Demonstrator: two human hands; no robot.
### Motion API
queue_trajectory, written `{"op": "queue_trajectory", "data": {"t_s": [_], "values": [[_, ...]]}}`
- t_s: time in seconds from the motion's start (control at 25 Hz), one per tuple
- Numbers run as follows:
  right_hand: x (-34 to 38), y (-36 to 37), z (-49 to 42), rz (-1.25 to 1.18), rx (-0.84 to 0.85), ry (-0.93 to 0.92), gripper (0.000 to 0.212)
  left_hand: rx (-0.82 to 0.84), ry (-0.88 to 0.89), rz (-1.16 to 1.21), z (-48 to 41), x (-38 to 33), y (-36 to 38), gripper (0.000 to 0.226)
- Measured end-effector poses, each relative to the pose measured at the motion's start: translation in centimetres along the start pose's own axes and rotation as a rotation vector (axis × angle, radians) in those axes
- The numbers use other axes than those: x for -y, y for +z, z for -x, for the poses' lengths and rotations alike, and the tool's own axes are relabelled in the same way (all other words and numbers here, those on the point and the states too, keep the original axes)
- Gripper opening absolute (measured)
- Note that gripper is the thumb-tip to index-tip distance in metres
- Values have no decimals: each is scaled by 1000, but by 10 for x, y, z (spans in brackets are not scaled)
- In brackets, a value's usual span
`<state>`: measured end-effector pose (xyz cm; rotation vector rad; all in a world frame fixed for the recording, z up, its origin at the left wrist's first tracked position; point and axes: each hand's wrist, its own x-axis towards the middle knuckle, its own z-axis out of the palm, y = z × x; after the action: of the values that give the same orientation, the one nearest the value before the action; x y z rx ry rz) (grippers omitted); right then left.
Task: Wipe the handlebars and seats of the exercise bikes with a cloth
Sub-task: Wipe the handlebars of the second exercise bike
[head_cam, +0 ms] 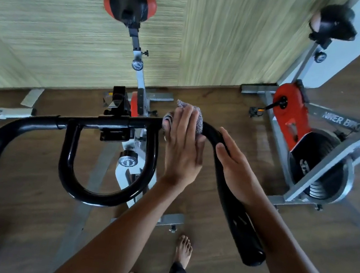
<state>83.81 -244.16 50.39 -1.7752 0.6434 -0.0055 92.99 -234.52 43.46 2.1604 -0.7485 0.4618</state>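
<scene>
Now the left hand (184, 146) is pressing the cloth (197, 118) flat-fingered onto the handlebar (95, 122) at its right bend; the right hand (233, 166) is lying open on its end stretch, which is running back toward the person

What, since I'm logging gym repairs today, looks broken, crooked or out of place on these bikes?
Nothing stands out. The near bike and the far bike stand upright, seats on their posts. The left hand presses the cloth on the handlebar; the right hand rests flat on its bent end.
</scene>
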Motion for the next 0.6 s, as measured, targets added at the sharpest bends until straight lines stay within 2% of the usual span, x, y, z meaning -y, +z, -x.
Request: {"op": "queue_trajectory", "data": {"t_s": [0.12,0.24,0.36,0.44,0.52,0.6], "values": [[8,-6,28,-111,-52,9,38,122,168,197,5,-11,0,47],[16,-9,64,-201,-120,-24,24,82,311,117,-9,5,-6,37],[26,-9,100,-404,-205,-9,22,-4,262,63,-14,5,1,37],[28,-3,121,-477,-266,-6,23,40,184,228,0,-13,5,45],[25,9,132,-391,-402,-32,20,127,68,482,23,-33,2,49],[21,20,135,-258,-596,-63,18,167,27,627,33,-37,-2,49]]}}
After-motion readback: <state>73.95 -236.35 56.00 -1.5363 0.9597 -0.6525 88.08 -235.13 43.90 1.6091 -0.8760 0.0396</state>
